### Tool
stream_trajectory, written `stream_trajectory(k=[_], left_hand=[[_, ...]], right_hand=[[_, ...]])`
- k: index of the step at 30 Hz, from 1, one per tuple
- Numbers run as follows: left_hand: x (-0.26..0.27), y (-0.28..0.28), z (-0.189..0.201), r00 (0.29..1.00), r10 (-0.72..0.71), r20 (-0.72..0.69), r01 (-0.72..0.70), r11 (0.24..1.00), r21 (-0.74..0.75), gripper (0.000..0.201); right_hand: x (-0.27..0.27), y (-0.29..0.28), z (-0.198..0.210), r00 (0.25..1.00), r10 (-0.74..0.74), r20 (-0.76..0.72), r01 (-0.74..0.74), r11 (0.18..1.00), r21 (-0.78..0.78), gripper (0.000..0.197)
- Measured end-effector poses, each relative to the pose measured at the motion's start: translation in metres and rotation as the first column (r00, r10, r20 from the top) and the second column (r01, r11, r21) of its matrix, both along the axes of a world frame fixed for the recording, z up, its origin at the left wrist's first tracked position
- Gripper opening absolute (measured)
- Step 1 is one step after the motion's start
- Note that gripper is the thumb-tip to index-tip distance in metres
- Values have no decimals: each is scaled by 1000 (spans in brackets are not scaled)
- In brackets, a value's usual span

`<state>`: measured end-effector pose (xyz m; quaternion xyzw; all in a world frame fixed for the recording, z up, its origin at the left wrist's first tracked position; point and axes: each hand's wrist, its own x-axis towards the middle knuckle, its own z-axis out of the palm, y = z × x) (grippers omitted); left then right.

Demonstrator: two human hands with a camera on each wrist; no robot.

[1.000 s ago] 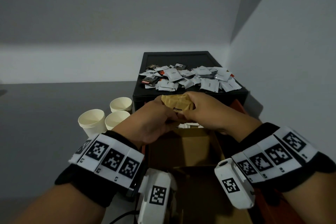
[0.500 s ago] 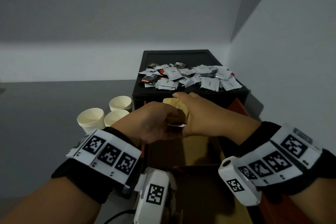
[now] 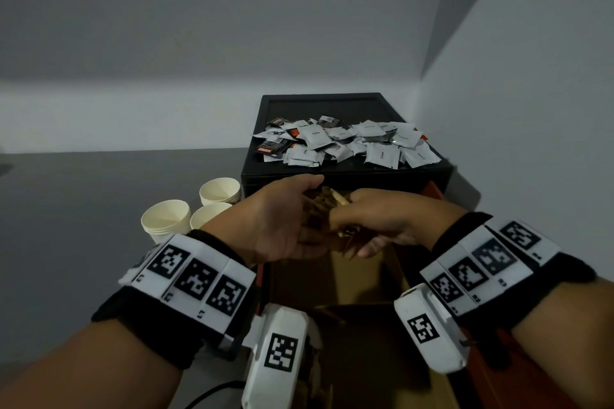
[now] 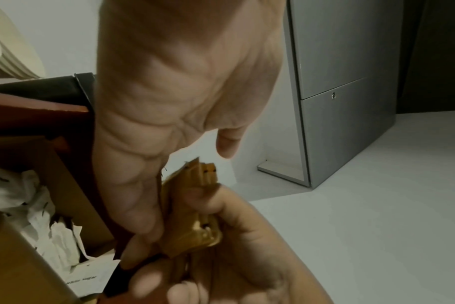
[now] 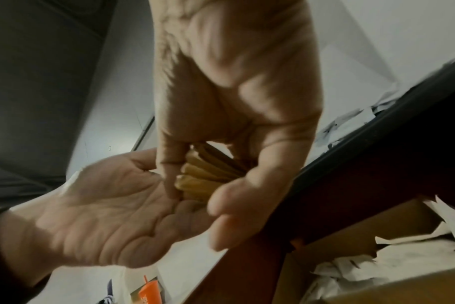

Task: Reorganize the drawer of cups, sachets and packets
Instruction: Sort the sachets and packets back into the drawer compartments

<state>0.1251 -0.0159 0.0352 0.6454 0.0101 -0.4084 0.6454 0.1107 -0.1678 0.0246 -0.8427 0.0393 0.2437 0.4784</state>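
Observation:
A bundle of brown sachets [image 3: 333,204] is held on edge above the open drawer [image 3: 435,192]. My right hand [image 3: 382,221] grips the bundle, thumb on one side and fingers curled round the other, as the right wrist view shows at the brown sachets [image 5: 208,176]. My left hand [image 3: 282,222] lies against the bundle with its palm flat and fingers straight. In the left wrist view the left hand [image 4: 169,102] touches the sachets' [image 4: 192,207] side. White sachets [image 4: 39,216] lie in a cardboard compartment of the drawer.
A black cabinet top [image 3: 332,103] carries a heap of white and dark sachets [image 3: 342,144]. Three stacks of paper cups [image 3: 167,219] stand on the grey floor to the left. Cardboard dividers [image 3: 358,279] partition the drawer. A wall runs close on the right.
The bundle has been turned from flat to on edge and sits a little lower. My left hand has let go and flattened beside it; my right hand keeps hold.

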Motion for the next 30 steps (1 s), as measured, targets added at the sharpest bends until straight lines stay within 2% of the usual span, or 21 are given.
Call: stream_trajectory(k=[2, 6, 9, 12, 15, 17, 19, 21, 23, 27, 30], left_hand=[[2, 2, 0, 1000, 4, -14, -4, 1000, -12, 51], [4, 3, -1, 999, 29, -18, -29, 999, 15, 56], [1, -2, -1, 1000, 10, 26, -12, 996, 83, 43], [-6, -9, 0, 996, -18, 91, 2, 985, 173, 28], [-9, -15, 1, 992, -57, 114, 24, 963, 268, 22], [-9, -15, 2, 990, -48, 131, 3, 947, 321, 20], [-8, -15, 4, 985, -36, 168, -24, 940, 340, 21], [-9, -14, 4, 979, -35, 199, -35, 941, 337, 19], [-12, -13, 4, 976, -44, 212, -32, 938, 344, 16], [-16, -13, 3, 970, -77, 232, -24, 915, 404, 11], [-20, -12, 1, 945, -154, 289, -6, 874, 487, 9]], right_hand=[[0, -3, -1, 1000, -7, -29, 9, 997, 73, 7], [-2, -6, -4, 998, -47, -32, 48, 998, 38, 11], [-2, -3, -4, 1000, -15, 21, 16, 998, -56, 9], [-1, 3, -4, 993, 35, 112, -14, 982, -187, 16], [-1, 7, -3, 984, 87, 153, -48, 968, -245, 15], [-3, 6, -1, 981, 115, 154, -86, 980, -182, 17], [-5, 0, 3, 986, 117, 118, -115, 993, -26, 10], [-5, -8, 4, 995, 87, 48, -94, 982, 165, 16], [-5, -15, 4, 997, 79, -6, -74, 959, 273, 21], [-7, -17, -1, 997, 72, 24, -76, 956, 284, 16], [-10, -13, -6, 987, 126, 101, -142, 975, 168, 22]])
